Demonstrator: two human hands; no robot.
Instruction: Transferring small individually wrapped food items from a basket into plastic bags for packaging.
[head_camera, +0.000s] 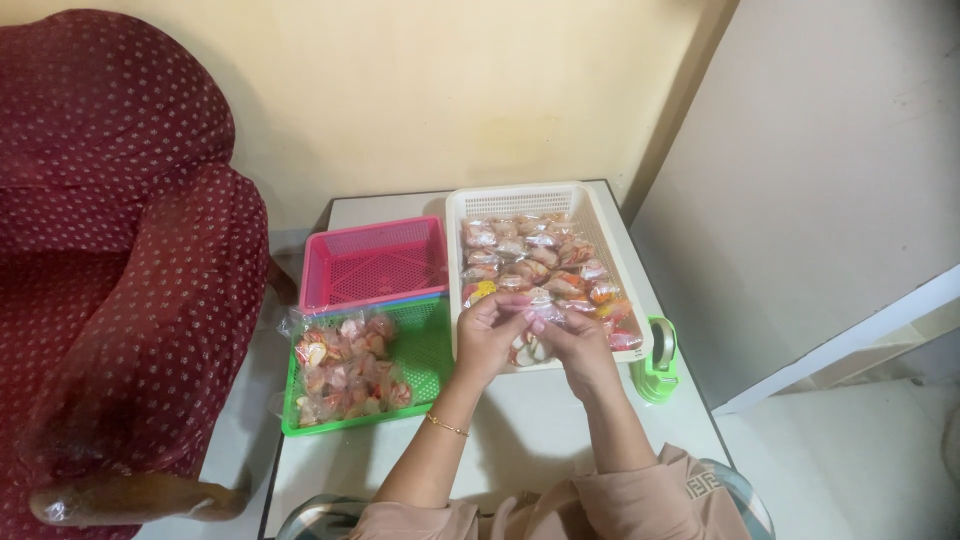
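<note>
**Both hands pinch a small clear packet over the near edge of the white tray**

The fingertips of both hands meet on one small packet (533, 318). It is a clear wrapper with something pale and pinkish inside; its exact shape is too small to make out. The left hand (490, 335) has its thumb and fingers pressed together on the packet's left side, with pink-painted nails showing. The right hand (578, 345) pinches the right side the same way, fingers curled in. The two hands touch at the fingertips.

The packet is held just above the near rim of the white tray (455, 260), at about the 6 o'clock point of that tray. Under the hands, another pale packet lies at the tray's rim, mostly hidden.

A thin gold bracelet (446, 427) sits on the left wrist. Both forearms run back toward 6 o'clock into pinkish-beige sleeves (640, 500).

The white tray is a slotted plastic basket filled with many similar packets (535, 258) in clear wrap, showing orange, pink and cream.

At 9 o'clock from the hands is a green tray (430, 365) holding a heap of wrapped packets (345, 365) in its left half. At 10 o'clock, a pink tray (375, 262) rests partly over the green one's far edge.

At 3 o'clock, just beside the white tray's near right corner, stands a green tape dispenser (657, 362).

All of this stands on a pale table (520, 430). A dark red dotted armchair (120, 250) fills the 9 o'clock side.
</note>
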